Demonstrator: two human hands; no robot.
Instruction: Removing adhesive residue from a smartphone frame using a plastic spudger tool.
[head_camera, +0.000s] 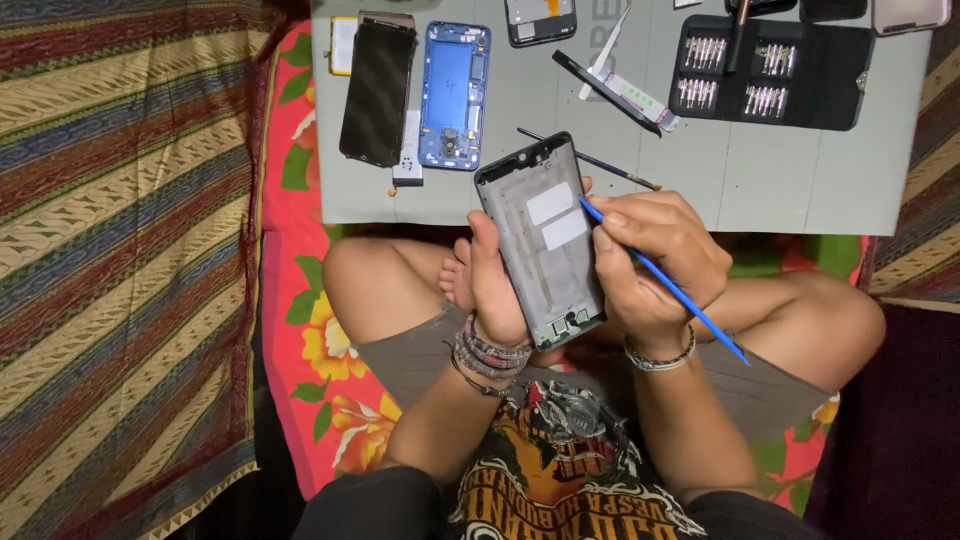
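My left hand (493, 285) grips a grey phone frame (545, 245) by its left edge, holding it upright above my lap. Two white stickers show on the frame's inner face. My right hand (655, 255) holds a thin blue pry tool (690, 305) like a pen, its tip touching the frame's right edge near the upper sticker. My right thumb rests against that same edge.
A grey work mat (800, 175) lies ahead, carrying a black phone screen (377, 92), a blue phone housing (453, 95), a black bit set case (770, 72), a thin black probe (600, 162), tweezers and other phone parts. Striped fabric (120, 250) lies left.
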